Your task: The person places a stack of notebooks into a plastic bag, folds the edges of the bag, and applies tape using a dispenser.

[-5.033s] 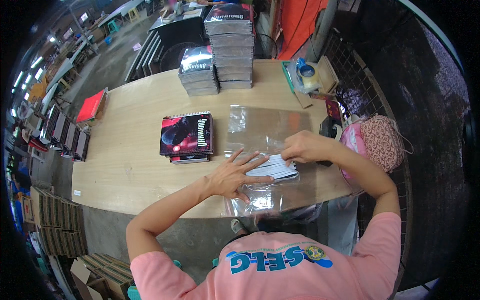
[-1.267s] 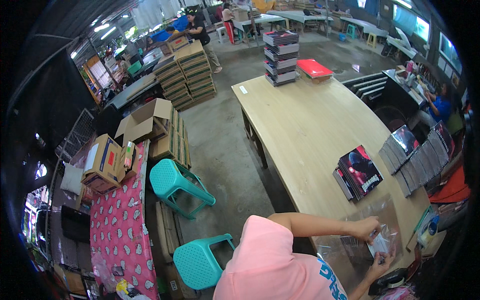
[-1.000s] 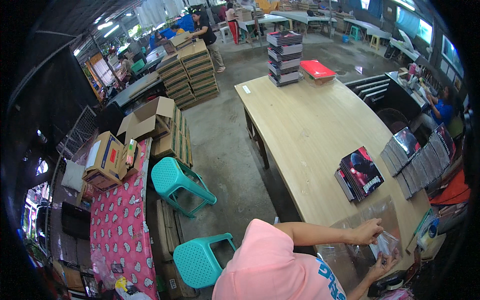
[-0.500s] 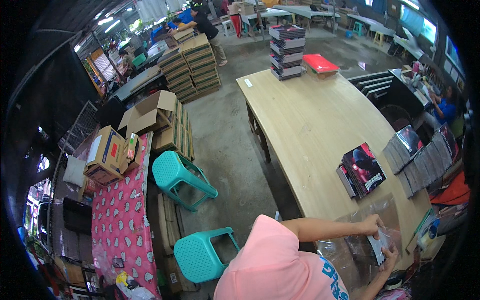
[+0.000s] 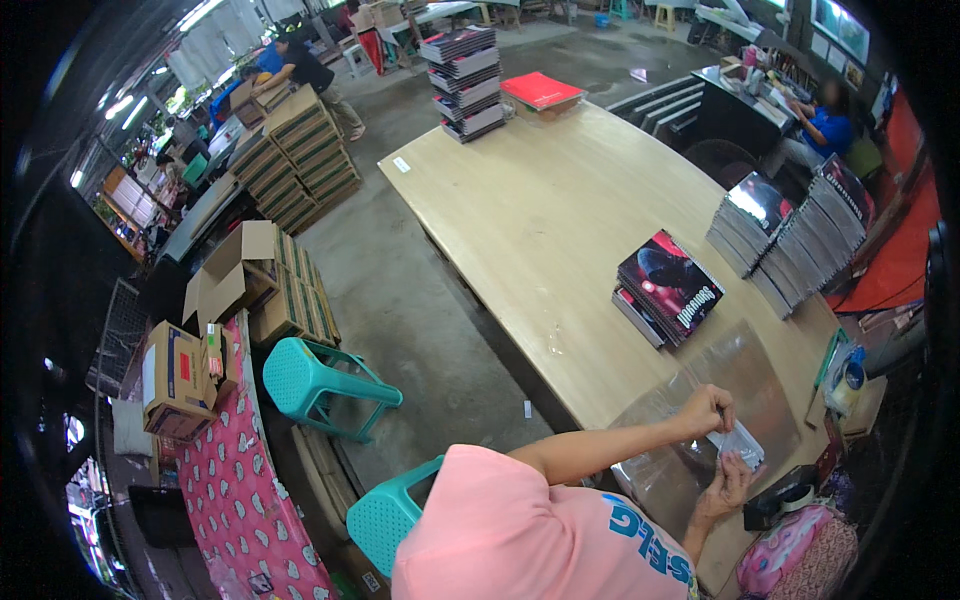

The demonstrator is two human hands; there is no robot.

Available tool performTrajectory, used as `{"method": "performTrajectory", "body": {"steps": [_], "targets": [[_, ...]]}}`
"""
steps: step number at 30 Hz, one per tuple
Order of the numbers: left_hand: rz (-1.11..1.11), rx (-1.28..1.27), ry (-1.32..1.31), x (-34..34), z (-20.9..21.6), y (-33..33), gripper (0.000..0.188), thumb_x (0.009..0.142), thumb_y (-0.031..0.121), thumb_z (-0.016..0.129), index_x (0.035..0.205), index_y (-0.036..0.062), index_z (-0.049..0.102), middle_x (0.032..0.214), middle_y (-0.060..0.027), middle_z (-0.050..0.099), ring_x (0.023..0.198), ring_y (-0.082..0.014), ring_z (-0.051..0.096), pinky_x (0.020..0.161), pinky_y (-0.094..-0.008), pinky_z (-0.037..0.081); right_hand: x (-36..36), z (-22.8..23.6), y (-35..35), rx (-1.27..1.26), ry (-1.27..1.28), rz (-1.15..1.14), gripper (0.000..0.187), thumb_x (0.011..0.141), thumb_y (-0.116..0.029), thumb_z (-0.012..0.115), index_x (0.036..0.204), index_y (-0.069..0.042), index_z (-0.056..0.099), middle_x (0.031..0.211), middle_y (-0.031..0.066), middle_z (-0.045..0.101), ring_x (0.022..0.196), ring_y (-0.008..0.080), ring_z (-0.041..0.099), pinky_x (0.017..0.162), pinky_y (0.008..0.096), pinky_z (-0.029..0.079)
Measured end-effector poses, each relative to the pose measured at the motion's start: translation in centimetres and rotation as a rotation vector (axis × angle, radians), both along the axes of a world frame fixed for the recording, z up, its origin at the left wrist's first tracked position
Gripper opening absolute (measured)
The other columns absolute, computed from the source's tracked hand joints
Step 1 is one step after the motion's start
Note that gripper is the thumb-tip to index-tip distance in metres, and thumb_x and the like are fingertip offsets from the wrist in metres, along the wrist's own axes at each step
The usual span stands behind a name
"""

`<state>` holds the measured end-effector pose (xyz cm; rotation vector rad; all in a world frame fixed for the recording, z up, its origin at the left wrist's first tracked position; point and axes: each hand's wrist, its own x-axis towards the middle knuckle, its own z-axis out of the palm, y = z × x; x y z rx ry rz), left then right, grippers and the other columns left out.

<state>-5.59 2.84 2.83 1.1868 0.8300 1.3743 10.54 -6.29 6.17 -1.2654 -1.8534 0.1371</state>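
Near the table's right end, my right hand (image 5: 727, 490) has its fingers closed on the lower edge of a small white stack, sheet-like and glossy (image 5: 738, 446); its exact kind is unclear. My left hand (image 5: 706, 411) is pinched closed just above the stack's upper edge. What sits between those fingertips is too small to make out. Under both hands spreads a clear plastic sheet (image 5: 733, 362). Just beyond it lies a short pile of spiral notebooks with a dark, red-lit cover (image 5: 672, 286).
More notebook stacks (image 5: 785, 250) line the table's right edge. A tall notebook pile (image 5: 465, 85) and a red-topped bundle (image 5: 542, 92) stand at the far end. A tape dispenser (image 5: 785, 497) is near my right hand. Green stools (image 5: 318, 385) and cartons (image 5: 180, 380) are left.
The view has shifted, so the table sits farther left and higher. My left hand has come away from the white stack's edge to a pinch above it; my right hand still grips it.
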Motion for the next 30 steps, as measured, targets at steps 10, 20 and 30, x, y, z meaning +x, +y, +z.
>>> {"method": "performTrajectory", "body": {"steps": [10,20,30], "targets": [[-0.789,0.401,0.91,-3.3,7.5,6.3,0.084,0.06,0.038,0.088,0.13,0.0027,0.059,0.115,-0.0195,0.068,0.104,-0.031,0.067,0.089,-0.0394,0.052,3.1,-5.2,1.6,0.436,-0.669,0.138,0.039,0.077,-0.01,0.063,0.115,-0.013,0.071,0.128,0.0051,0.054,0.132,0.025,0.046,0.116,0.0612,0.006],[-0.612,0.576,1.303,0.0,11.1,3.5,0.071,0.063,0.032,0.079,0.125,0.004,0.056,0.117,-0.02,0.055,0.097,-0.0409,0.063,0.083,-0.048,0.053,24.3,-8.3,-1.4,-0.317,0.622,-0.954,0.029,0.08,-0.012,0.073,0.106,-0.002,0.065,0.102,0.0115,0.067,0.1,0.0258,0.061,0.079,0.0467,0.047],[-0.609,0.575,1.273,-1.1,10.0,4.2,0.072,0.063,0.031,0.075,0.128,0.0038,0.056,0.111,-0.0171,0.056,0.097,-0.0387,0.062,0.082,-0.0464,0.053,25.2,-12.6,1.5,-0.43,0.679,-1.027,0.016,0.082,-0.016,0.074,0.095,-0.008,0.068,0.074,0.0044,0.063,0.07,0.0218,0.061,0.069,0.04,0.049]]}}
